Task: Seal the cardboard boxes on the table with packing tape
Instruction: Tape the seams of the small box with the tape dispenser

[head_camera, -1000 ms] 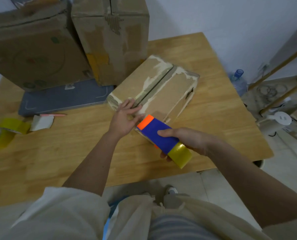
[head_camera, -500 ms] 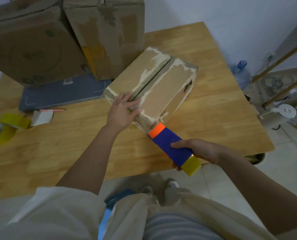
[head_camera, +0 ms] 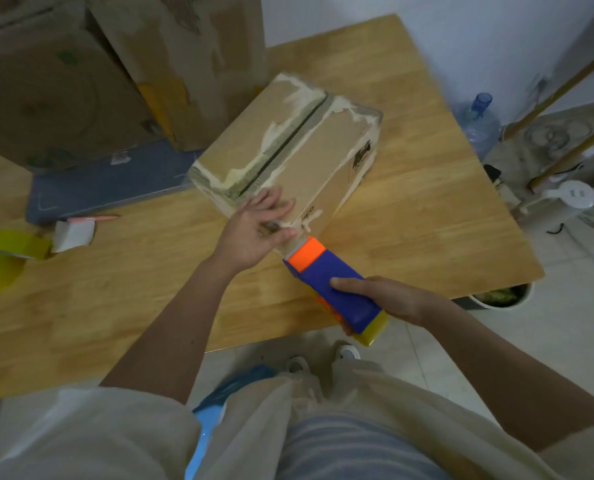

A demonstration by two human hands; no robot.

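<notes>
Box (head_camera: 288, 147) sits mid-surface, top seam untaped. Left hand (head_camera: 257, 230) lies flat on its near edge, fingers straight. Right hand (head_camera: 385, 299) clamps the dispenser (head_camera: 333, 289) at the near face. Risk: box skews under pull, so tape misses the seam or wrinkles.

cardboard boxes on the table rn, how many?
3. A small box lies mid-table under the left hand; two large boxes stand at the far left, one at the corner, one beside it. More may sit out of frame.
</notes>
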